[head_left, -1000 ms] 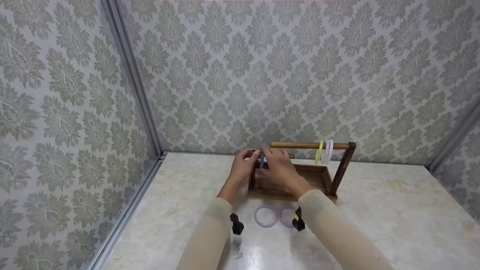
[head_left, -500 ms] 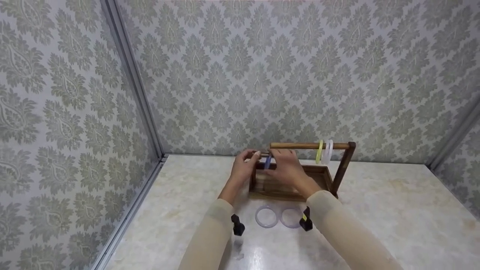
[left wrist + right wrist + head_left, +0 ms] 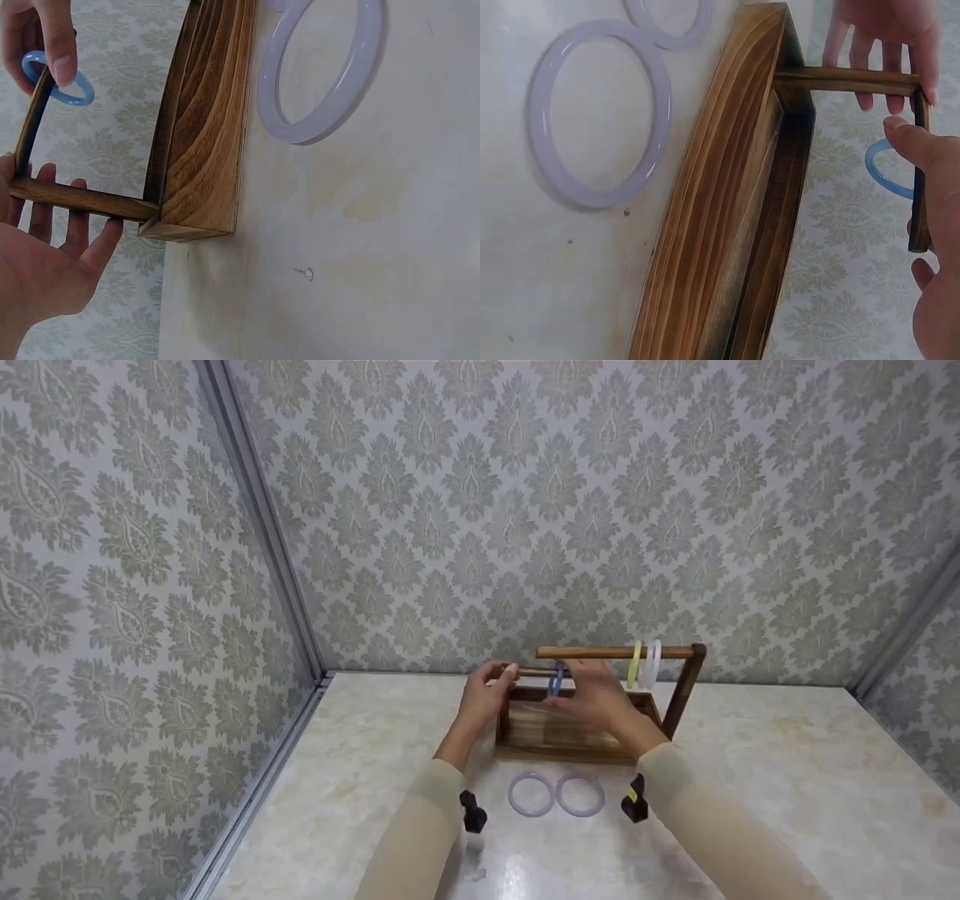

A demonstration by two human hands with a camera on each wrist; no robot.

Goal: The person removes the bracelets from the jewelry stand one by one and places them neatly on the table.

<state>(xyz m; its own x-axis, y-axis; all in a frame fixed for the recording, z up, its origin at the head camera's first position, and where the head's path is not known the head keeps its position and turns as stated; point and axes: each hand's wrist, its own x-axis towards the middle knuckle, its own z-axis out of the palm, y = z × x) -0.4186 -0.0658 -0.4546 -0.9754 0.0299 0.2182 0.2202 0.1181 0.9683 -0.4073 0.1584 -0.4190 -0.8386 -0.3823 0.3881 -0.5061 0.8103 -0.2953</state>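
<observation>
A wooden bangle stand with a tray base (image 3: 540, 754) stands on the table. In the head view my left hand (image 3: 484, 697) holds its left post at the top, beside the end of the short lower bar (image 3: 536, 671). The post (image 3: 82, 200) crosses the left fingers in the left wrist view. My right hand (image 3: 604, 701) pinches a blue bangle (image 3: 555, 682), which encircles that short bar; the bar's free end lies near the right fingers. On the higher bar (image 3: 585, 652) hang a yellow bangle (image 3: 634, 664) and white bangles (image 3: 655, 664), whose number is hard to tell.
Two lilac bangles lie flat side by side in front of the stand, a left lilac bangle (image 3: 511, 795) and a right lilac bangle (image 3: 602, 796). Patterned walls rise behind and at the left of the table (image 3: 375, 757).
My right hand has moved rightward along the short bar with the blue bangle, away from my left hand. The left hand keeps its hold on the post.
</observation>
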